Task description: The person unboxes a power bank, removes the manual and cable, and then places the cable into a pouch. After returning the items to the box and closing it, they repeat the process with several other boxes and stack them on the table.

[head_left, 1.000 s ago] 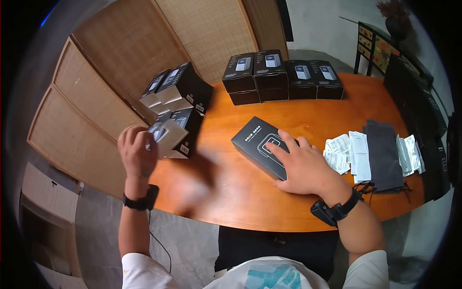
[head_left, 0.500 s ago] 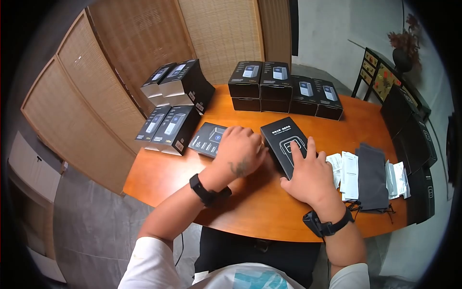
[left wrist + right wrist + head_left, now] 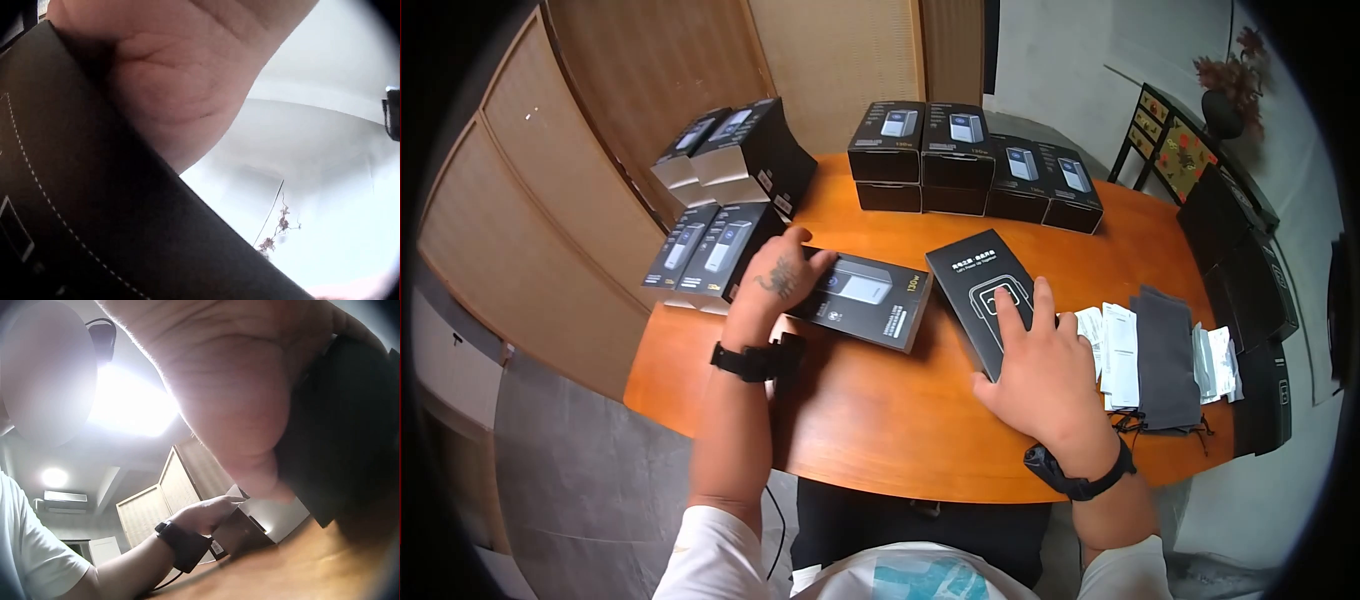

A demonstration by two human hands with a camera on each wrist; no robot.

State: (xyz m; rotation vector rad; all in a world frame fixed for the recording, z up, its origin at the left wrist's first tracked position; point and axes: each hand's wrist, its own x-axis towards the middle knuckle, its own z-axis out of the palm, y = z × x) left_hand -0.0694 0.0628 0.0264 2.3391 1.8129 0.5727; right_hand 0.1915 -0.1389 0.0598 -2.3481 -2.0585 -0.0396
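My left hand (image 3: 778,275) grips the left end of a black box (image 3: 862,292) marked 130W, which lies on the table with its printed face up. Its thumb reaches over the far part of the box, and the other fingers are mostly hidden. A dark box surface fills the area beside the palm in the left wrist view. My right hand (image 3: 1045,370) rests with fingers extended on a second black box (image 3: 975,270), bearing a white outline drawing. Its thumb lies near that box's front left edge. A narrow gap separates the two boxes.
Black boxes (image 3: 725,245) are stacked at the left, with more boxes (image 3: 955,160) along the back. White paper slips (image 3: 1118,355), a dark grey pouch (image 3: 1168,360) and silvery packets (image 3: 1215,365) lie at the right. Further dark boxes (image 3: 1265,390) line the right edge.
My left hand first moved in from the left stack, then shifted to the left end of the 130W box, which now lies turned and farther right. My right hand has stayed on its box.
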